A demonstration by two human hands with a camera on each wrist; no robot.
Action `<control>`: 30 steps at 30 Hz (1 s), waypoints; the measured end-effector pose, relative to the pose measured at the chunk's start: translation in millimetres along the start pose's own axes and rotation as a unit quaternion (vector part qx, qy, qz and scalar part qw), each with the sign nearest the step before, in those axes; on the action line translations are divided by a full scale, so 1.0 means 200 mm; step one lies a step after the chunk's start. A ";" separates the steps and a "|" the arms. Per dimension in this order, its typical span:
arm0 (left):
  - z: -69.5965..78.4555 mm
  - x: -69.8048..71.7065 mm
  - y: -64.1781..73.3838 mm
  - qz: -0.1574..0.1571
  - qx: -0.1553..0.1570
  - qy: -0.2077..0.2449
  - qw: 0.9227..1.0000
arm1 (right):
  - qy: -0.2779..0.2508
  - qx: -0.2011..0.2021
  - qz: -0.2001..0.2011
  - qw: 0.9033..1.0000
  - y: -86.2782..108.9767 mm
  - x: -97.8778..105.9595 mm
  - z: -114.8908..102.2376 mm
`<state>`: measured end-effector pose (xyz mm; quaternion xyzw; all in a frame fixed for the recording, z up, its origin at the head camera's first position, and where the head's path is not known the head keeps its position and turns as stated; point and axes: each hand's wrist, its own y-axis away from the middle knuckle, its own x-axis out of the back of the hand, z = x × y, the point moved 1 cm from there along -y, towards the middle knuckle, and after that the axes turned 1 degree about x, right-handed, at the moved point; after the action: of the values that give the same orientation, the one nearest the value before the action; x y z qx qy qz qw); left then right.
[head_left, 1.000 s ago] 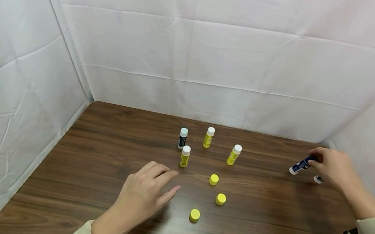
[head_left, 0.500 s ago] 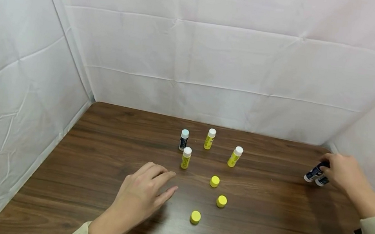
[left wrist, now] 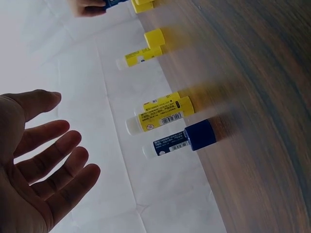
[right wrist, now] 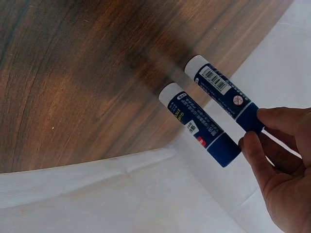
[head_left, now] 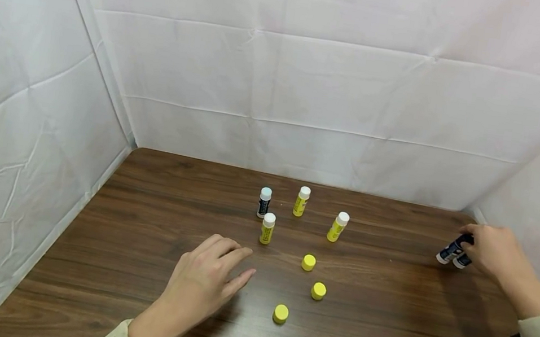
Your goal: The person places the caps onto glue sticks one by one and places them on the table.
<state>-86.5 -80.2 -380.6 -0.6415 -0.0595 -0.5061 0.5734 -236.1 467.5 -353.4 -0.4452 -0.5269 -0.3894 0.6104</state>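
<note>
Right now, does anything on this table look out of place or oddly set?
Slightly. Two blue glue sticks lie on their sides at the far right table edge, the right hand pinching one, while four others stand upright. Three yellow caps sit loose. No spill or damage shows.

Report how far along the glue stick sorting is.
Done: one blue glue stick lies at the table's right edge. In hand: the right hand pinches a second blue glue stick beside it. Left: one blue-bodied stick and three yellow glue sticks stand mid-table, with three yellow caps in front. The left hand hovers open, holding nothing.
</note>
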 end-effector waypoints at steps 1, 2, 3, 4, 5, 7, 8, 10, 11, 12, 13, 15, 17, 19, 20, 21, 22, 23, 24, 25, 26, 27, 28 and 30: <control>0.00 0.00 0.00 -0.002 0.001 0.000 1.000 | 0.001 0.001 0.002 1.000 0.00 0.00 0.00; 0.00 0.00 0.00 -0.004 0.001 0.000 1.000 | 0.002 0.000 0.001 1.000 0.00 0.00 0.00; 0.00 0.00 0.00 -0.005 0.001 -0.001 1.000 | 0.003 0.001 0.003 1.000 0.01 0.00 0.00; 0.00 0.00 0.00 -0.004 0.000 -0.001 1.000 | 0.004 0.002 0.004 1.000 0.01 0.00 0.00; 0.00 -0.01 0.00 -0.003 -0.001 -0.001 1.000 | 0.004 0.003 0.006 1.000 0.01 0.00 -0.01; 0.00 -0.01 -0.01 0.000 -0.001 0.000 1.000 | 0.004 0.006 0.014 1.000 0.02 0.00 -0.01; -0.01 -0.01 -0.01 0.002 0.000 0.001 1.000 | 0.003 0.007 0.016 1.000 0.02 0.00 -0.02; -0.02 -0.02 -0.03 0.001 0.003 0.004 1.000 | 0.001 0.009 0.024 1.000 0.03 0.01 -0.03; -0.03 -0.03 -0.03 -0.002 0.006 0.005 1.000 | 0.000 0.012 0.031 0.999 0.03 0.02 -0.03; -0.04 -0.03 -0.04 -0.006 0.010 0.005 1.000 | 0.000 0.015 0.036 0.999 0.04 0.03 -0.05; -0.05 -0.04 -0.05 -0.010 0.013 0.005 1.000 | 0.000 0.018 0.043 0.999 0.05 0.03 -0.06; -0.07 -0.05 -0.07 -0.020 0.021 0.002 1.000 | 0.000 0.027 0.068 0.997 0.06 0.04 -0.12; -0.09 -0.06 -0.10 -0.030 0.026 -0.001 0.999 | -0.006 0.045 0.098 0.994 0.09 0.05 -0.19; -0.12 -0.08 -0.12 -0.037 0.031 -0.003 0.999 | -0.016 0.052 0.117 0.992 0.12 0.06 -0.29; -0.13 -0.08 -0.13 -0.039 0.036 -0.003 0.999 | -0.023 0.059 0.128 0.990 0.13 0.06 -0.33; -0.14 -0.09 -0.15 -0.041 0.040 -0.002 0.998 | -0.034 0.064 0.133 0.989 0.15 0.06 -0.38; -0.15 -0.10 -0.16 -0.043 0.046 0.000 0.998 | -0.046 0.068 0.136 0.987 0.17 0.06 -0.43; -0.16 -0.12 -0.18 -0.045 0.054 0.004 0.998 | -0.056 0.071 0.140 0.986 0.18 0.05 -0.48; -0.18 -0.13 -0.19 -0.047 0.062 0.006 0.997 | -0.068 0.074 0.141 0.985 0.20 0.05 -0.52; -0.19 -0.15 -0.20 -0.051 0.073 0.012 0.996 | -0.076 0.080 0.146 0.983 0.21 0.05 -0.57; -0.20 -0.17 -0.22 -0.056 0.085 0.018 0.995 | -0.085 0.089 0.154 0.980 0.22 0.03 -0.60; -0.22 -0.19 -0.23 -0.062 0.100 0.024 0.993 | -0.093 0.094 0.158 0.979 0.24 0.03 -0.64; -0.23 -0.21 -0.24 -0.070 0.116 0.034 0.990 | -0.101 0.098 0.162 0.977 0.25 0.02 -0.68; -0.27 -0.26 -0.26 -0.084 0.154 0.061 0.983 | -0.119 0.100 0.166 0.974 0.27 0.00 -0.75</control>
<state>-176.8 -79.1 -392.1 -0.5061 -0.1552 -0.5757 0.6232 -140.8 340.5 -368.2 -0.5059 -0.5512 -0.1722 0.6407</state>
